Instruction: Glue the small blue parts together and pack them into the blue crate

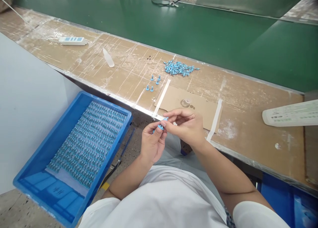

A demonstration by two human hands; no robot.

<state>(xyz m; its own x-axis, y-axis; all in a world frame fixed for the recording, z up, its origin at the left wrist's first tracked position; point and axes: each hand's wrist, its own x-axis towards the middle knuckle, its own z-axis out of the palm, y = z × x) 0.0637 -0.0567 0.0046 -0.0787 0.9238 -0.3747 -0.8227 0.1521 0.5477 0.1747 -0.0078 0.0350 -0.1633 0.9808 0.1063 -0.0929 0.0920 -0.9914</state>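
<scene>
Just off the near edge of the bench (238,122), the person holds both hands close together above their lap. The left hand (152,144) has its fingers curled, thumb and forefinger pinching a small blue part (161,126). The right hand (186,126) meets it from the other side, its fingertips closed on the same part, so the part sits between the two hands, clear of the bench top.

Below the near edge, at the person's left, a blue tray (37,173) tilts and holds packed rows of blue parts (86,145). On the bench, a loose pile of blue pieces (179,68) lies toward the far edge, and four single blue pieces (153,83) stand between that pile and the near edge. A small clear ring (185,102) rests on a cardboard patch just beyond the hands. A white power strip (72,40) lies far to the left, and a white slab (290,113) at the right end.
</scene>
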